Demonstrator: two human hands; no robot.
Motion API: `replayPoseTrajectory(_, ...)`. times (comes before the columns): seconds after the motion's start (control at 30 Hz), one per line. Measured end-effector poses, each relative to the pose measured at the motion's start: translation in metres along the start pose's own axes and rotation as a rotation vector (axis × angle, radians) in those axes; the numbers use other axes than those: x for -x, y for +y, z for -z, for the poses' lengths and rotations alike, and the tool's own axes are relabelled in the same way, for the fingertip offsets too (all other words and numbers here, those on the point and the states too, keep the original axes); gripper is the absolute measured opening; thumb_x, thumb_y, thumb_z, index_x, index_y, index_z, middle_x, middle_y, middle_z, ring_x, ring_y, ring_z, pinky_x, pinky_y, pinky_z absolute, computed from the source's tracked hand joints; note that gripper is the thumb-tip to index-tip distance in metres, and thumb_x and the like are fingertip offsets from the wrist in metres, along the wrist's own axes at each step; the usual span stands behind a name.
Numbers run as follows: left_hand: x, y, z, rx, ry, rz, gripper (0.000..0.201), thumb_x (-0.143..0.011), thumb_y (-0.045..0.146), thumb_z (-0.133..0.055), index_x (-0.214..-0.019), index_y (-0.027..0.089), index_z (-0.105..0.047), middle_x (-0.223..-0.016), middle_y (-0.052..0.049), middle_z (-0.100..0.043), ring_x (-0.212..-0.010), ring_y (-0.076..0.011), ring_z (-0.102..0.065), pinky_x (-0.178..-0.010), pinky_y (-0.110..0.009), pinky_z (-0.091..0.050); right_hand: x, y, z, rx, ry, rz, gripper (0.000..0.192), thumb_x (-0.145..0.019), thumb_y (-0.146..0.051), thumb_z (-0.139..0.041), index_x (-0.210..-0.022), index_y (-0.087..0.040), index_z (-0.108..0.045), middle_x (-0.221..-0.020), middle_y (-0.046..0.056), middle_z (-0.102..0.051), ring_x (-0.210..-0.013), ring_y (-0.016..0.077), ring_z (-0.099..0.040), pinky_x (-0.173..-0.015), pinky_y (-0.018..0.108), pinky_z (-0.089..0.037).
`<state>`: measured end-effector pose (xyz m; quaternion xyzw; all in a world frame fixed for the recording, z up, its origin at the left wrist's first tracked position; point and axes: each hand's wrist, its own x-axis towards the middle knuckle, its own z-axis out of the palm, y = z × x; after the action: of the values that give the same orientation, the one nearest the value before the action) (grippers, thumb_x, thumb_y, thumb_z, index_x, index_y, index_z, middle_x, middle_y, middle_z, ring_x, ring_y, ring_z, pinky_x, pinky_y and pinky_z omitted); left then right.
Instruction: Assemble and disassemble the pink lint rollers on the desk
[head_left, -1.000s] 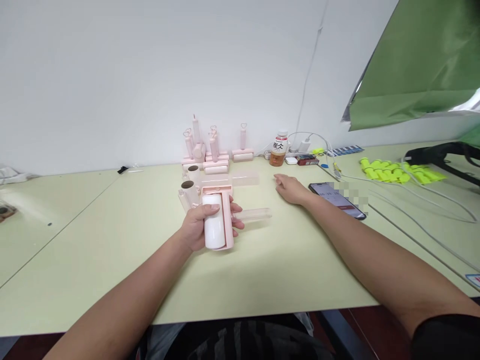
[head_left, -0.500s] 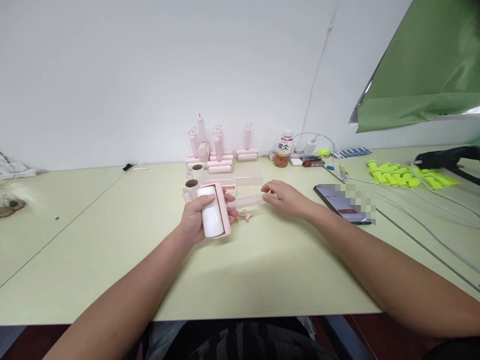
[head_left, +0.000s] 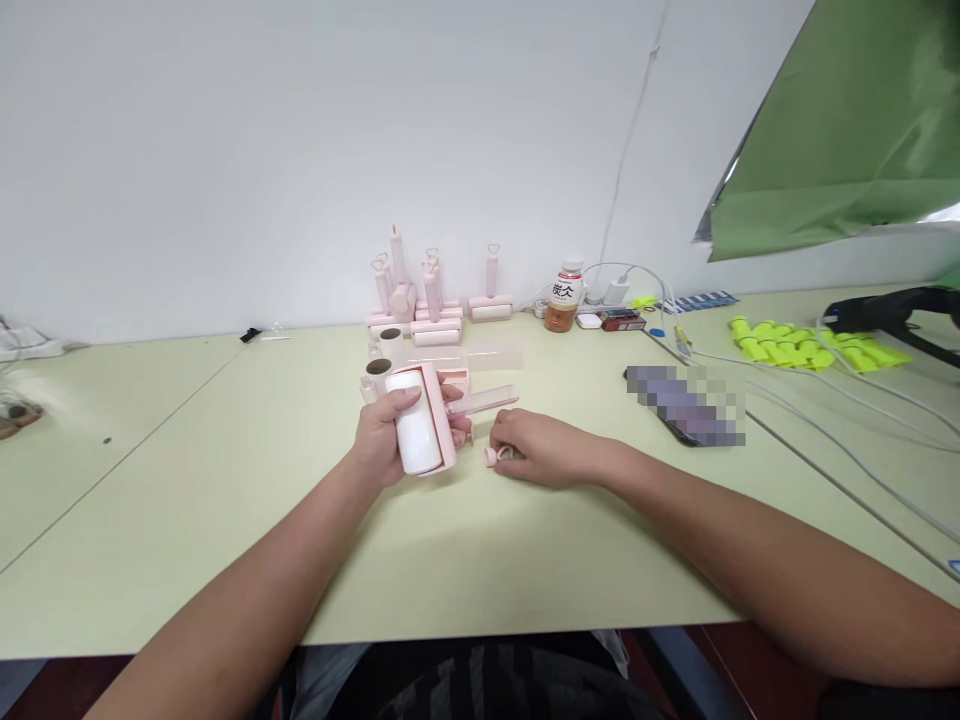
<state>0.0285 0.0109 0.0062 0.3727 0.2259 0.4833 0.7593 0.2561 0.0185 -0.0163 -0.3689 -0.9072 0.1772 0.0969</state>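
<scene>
Head view: left hand [head_left: 382, 440] is gripping a pink lint roller [head_left: 420, 420] just above the table [head_left: 225, 480], fingers wrapping its white roll; it is likely light, rigid, best gripped by the frame. Right hand [head_left: 536, 455] is lying palm-down, pinching a small pink handle piece [head_left: 492, 456] on the table.

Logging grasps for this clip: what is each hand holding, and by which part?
Left hand: lint roller, gripped around its white roll. Right hand: fingers on a small pink cap on the table.
</scene>
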Motion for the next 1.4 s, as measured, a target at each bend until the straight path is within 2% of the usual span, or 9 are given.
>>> replayPoseTrajectory(0.2, 0.0, 0.004, 0.001, -0.013, -0.006, -0.018, 0.032, -0.067, 0.032, -0.067, -0.095, 0.015, -0.062, -0.092, -0.007, -0.069, -0.074, -0.0277, -0.07, -0.069, -0.047, -0.056, 0.001, 0.024, 0.014, -0.096, 0.159, -0.17, 0.017, -0.085, -0.03, -0.057, -0.072, -0.019, -0.056, -0.067, 0.001, -0.061, -0.058, 0.0142, -0.05, -0.053, 0.025, -0.034)
replayPoseTrajectory(0.4, -0.001, 0.012, 0.008, 0.013, -0.035, -0.016, 0.033, -0.067, 0.032, -0.069, -0.094, 0.015, -0.063, -0.09, -0.007, -0.07, -0.072, -0.0279, -0.069, -0.065, -0.044, -0.056, 0.005, 0.032, 0.032, -0.682, 0.299, -0.15, 0.026, -0.08, -0.039, -0.068, -0.077, -0.018, -0.052, -0.061, -0.002, -0.061, -0.056, 0.0127, -0.058, -0.052, 0.024, -0.044)
replayPoseTrajectory(0.5, -0.001, 0.014, 0.011, 0.026, -0.074, 0.002, 0.035, -0.067, 0.033, -0.069, -0.097, 0.015, -0.063, -0.091, -0.007, -0.07, -0.073, -0.028, -0.069, -0.065, -0.043, -0.056, 0.007, 0.027, 0.037, -0.811, 0.317, -0.099, 0.028, -0.077, -0.036, -0.073, -0.077, -0.018, -0.052, -0.062, -0.001, -0.063, -0.053, 0.0117, -0.058, -0.051, 0.024, -0.045)
replayPoseTrajectory(0.7, -0.001, 0.013, 0.013, 0.047, -0.146, 0.051, 0.036, -0.067, 0.033, -0.068, -0.097, 0.014, -0.064, -0.09, -0.008, -0.071, -0.07, -0.0279, -0.07, -0.066, -0.044, -0.057, 0.012, 0.016, 0.04, -0.936, 0.211, -0.057, 0.025, -0.075, -0.023, -0.074, -0.091, -0.017, -0.056, -0.071, -0.001, -0.066, -0.055, 0.0111, -0.06, -0.054, 0.025, -0.048)
replayPoseTrajectory(0.93, -0.001, 0.01, 0.014, 0.019, -0.237, 0.129, 0.039, -0.068, 0.037, -0.068, -0.098, 0.011, -0.066, -0.089, -0.01, -0.072, -0.072, -0.0297, -0.071, -0.058, -0.038, -0.057, 0.012, 0.008, 0.033, -1.071, 0.035, 0.016, 0.029, -0.072, -0.011, -0.062, -0.102, -0.015, -0.062, -0.061, -0.006, -0.052, -0.052, 0.0077, -0.05, -0.053, 0.023, -0.045)
replayPoseTrajectory(1.1, -0.002, 0.008, 0.015, 0.001, -0.24, 0.145, 0.039, -0.068, 0.037, -0.067, -0.097, 0.01, -0.067, -0.091, -0.011, -0.072, -0.073, -0.0294, -0.07, -0.057, -0.038, -0.058, 0.014, 0.005, 0.026, -1.214, -0.077, 0.056, 0.049, -0.073, -0.008, -0.06, -0.121, -0.02, -0.055, -0.082, 0.0, -0.066, -0.063, 0.014, -0.065, -0.062, 0.029, -0.053)
replayPoseTrajectory(1.2, -0.002, 0.008, 0.015, -0.012, -0.228, 0.157, 0.038, -0.07, 0.036, -0.066, -0.097, 0.01, -0.067, -0.09, -0.011, -0.072, -0.073, -0.0291, -0.071, -0.057, -0.038, -0.059, 0.014, 0.006, 0.022, -1.331, -0.157, 0.07, 0.04, -0.079, -0.02, -0.066, -0.118, -0.019, -0.058, -0.107, 0.01, -0.067, -0.074, 0.0197, -0.071, -0.064, 0.035, -0.057)
replayPoseTrajectory(1.27, -0.001, 0.008, 0.013, -0.024, -0.213, 0.156, 0.038, -0.07, 0.036, -0.066, -0.098, 0.01, -0.067, -0.089, -0.011, -0.072, -0.073, -0.0291, -0.071, -0.057, -0.038, -0.059, 0.013, 0.007, 0.019, -1.387, -0.177, 0.081, 0.033, -0.086, -0.037, -0.065, -0.111, -0.016, -0.061, -0.108, 0.012, -0.066, -0.071, 0.0195, -0.07, -0.061, 0.035, -0.057)
replayPoseTrajectory(1.4, 0.001, 0.007, 0.011, -0.044, -0.188, 0.153, 0.038, -0.069, 0.036, -0.067, -0.095, 0.008, -0.068, -0.087, -0.01, -0.072, -0.073, -0.0291, -0.071, -0.056, -0.037, -0.059, 0.01, 0.006, 0.015, -1.496, -0.153, 0.095, 0.061, -0.084, -0.072, -0.048, -0.096, -0.014, -0.065, -0.089, 0.008, -0.066, -0.055, 0.0126, -0.06, -0.053, 0.034, -0.056)
